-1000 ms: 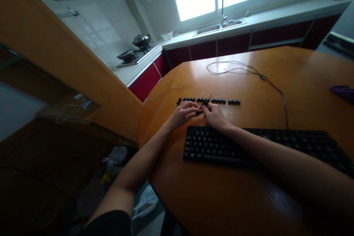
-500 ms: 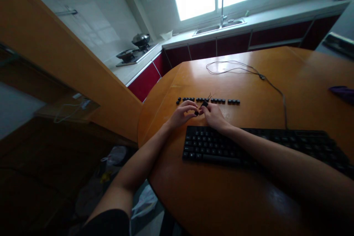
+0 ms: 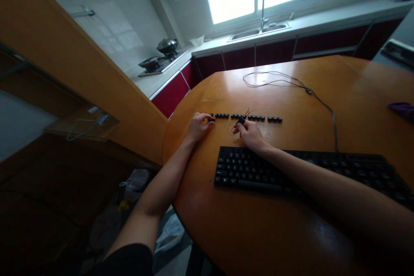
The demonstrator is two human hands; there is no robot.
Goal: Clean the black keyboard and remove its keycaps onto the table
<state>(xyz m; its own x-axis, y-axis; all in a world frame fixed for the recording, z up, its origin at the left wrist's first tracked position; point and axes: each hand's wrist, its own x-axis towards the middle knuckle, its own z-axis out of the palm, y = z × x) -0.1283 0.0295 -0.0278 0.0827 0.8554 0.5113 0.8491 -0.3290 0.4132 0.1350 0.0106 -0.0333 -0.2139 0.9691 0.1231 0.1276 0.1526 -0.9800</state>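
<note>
My left hand (image 3: pixel 198 127) is at the left end of a row of loose black keycaps (image 3: pixel 256 117). Its thumb and fingertips pinch a small black keycap (image 3: pixel 212 120) low over the wood or against it; I cannot tell which. My right hand (image 3: pixel 251 133) is closed around a small black-handled tool (image 3: pixel 241 120) with thin wires sticking up, which looks like a wire keycap puller. Below that wrist lies a black keyboard (image 3: pixel 255 185), partly covered by my right forearm, with keycaps gone from its top left row.
The keyboard's cable (image 3: pixel 333 125) runs back over the wooden table (image 3: pixel 200 202) into a loop. A purple cloth (image 3: pixel 401 109) lies at the right edge. Beyond are a counter with a sink (image 3: pixel 246 34) and a stove with a lidded pan (image 3: pixel 167 46).
My left hand has moved left with the keycap, from beside my right hand to the end of the row. My right hand has stayed nearly still with its tool.
</note>
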